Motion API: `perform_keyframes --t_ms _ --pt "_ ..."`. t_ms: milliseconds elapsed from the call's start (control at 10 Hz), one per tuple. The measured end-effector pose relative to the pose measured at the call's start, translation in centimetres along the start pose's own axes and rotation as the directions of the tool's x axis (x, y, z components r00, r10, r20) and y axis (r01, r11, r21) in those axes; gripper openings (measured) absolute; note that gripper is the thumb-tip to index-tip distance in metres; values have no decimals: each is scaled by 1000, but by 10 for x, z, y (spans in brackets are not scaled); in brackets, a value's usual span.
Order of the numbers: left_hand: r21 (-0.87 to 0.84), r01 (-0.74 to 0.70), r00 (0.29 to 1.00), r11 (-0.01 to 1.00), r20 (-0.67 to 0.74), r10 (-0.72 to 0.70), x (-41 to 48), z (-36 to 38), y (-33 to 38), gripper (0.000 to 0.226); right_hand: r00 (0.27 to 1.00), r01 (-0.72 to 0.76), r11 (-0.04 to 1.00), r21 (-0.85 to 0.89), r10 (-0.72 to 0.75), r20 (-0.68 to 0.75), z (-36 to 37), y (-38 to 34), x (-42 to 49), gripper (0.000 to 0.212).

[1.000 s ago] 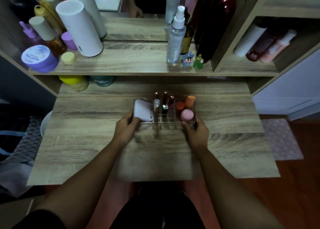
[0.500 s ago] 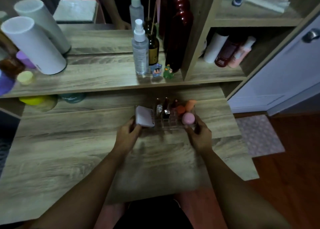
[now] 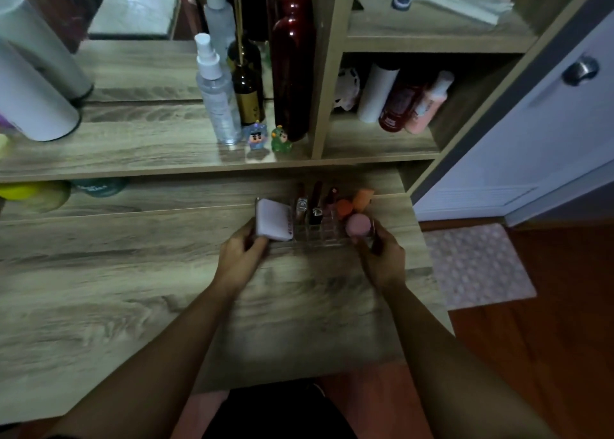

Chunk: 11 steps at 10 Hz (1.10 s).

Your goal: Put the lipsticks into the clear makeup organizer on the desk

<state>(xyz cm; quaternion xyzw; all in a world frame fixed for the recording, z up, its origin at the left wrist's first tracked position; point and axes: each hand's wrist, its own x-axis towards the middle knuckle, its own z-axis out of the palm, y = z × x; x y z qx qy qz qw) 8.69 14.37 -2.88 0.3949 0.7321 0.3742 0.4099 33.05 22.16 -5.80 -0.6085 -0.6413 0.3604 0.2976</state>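
Observation:
The clear makeup organizer [image 3: 315,237] stands on the wooden desk [image 3: 116,289], toward its back right. Three lipsticks [image 3: 315,206] stand upright in its middle slots. A white compact [image 3: 274,219] fills its left part, and orange and pink sponges [image 3: 357,224] sit at its right. My left hand [image 3: 241,255] grips the organizer's left end, under the compact. My right hand [image 3: 382,255] grips its right end, fingers by the pink sponge.
A shelf [image 3: 149,152] just behind the organizer carries a spray bottle [image 3: 217,96], dark bottles, two small figurines [image 3: 269,137] and white cylinders [image 3: 30,96]. A side cubby holds more bottles [image 3: 408,101]. A white door and a pink mat [image 3: 475,265] lie right of the desk edge.
Both hands have kept hold of the organizer's ends. My view has swung to the right, so the organizer now appears nearer the desk's right edge; whether it slid I cannot tell.

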Motion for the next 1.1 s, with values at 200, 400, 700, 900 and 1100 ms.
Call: perform_keyframes --t_ms 200,400,700,900,1100 --pt "-71 69 997 995 -22 -71 1 21 7 40 998 -37 999 33 35 52 -17 16 11 41" --pt "-94 101 994 990 -18 -103 2 37 15 41 997 -68 992 105 64 41 -34 18 14 38" --pt "-84 105 994 991 -18 -107 2 46 17 44 992 -77 989 125 63 108 -45 22 20 35" --pt "-17 59 998 998 13 -59 -7 41 33 45 982 -112 990 89 97 163 -46 20 25 32" --pt "228 -90 992 970 -65 108 -25 34 53 48 996 -71 997 -13 71 60 -45 11 -1 62"
